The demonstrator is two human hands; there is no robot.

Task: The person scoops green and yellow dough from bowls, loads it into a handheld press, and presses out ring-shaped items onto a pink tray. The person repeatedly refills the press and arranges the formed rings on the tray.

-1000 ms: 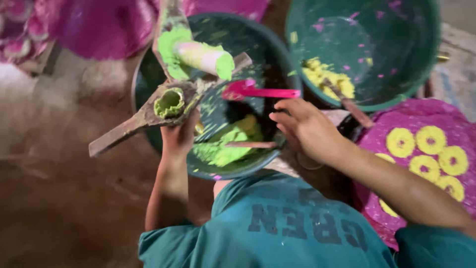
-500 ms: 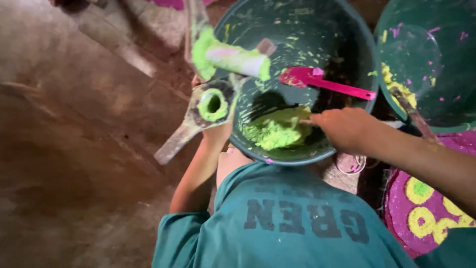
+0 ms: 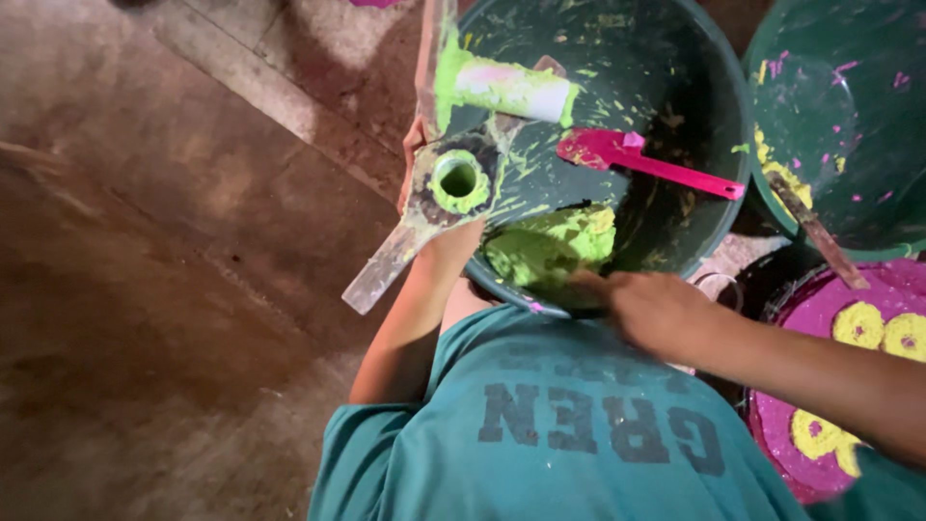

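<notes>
My left hand (image 3: 436, 246) grips a flat wooden mould (image 3: 453, 183) from beneath, holding it over the rim of a dark green bowl (image 3: 714, 116). The mould's round hole is lined with bright green paste. My right hand (image 3: 656, 309) reaches over the bowl's near rim, fingertips at a lump of green paste (image 3: 550, 246). Blur hides whether it holds anything. A pink spatula (image 3: 646, 159) and a green-smeared white cylinder (image 3: 506, 87) lie inside the bowl.
A second green bowl (image 3: 849, 96) at the right holds yellow paste and a wooden stick (image 3: 815, 232). Below it a purple tray (image 3: 868, 338) carries yellow rings. Brown dirt floor (image 3: 174, 289) spreads to the left. My teal shirt fills the bottom.
The view has swung left and closer to the bowl. My right hand dropped from the bowl's middle to the near rim at the paste lump. The mould stays in my left hand.
</notes>
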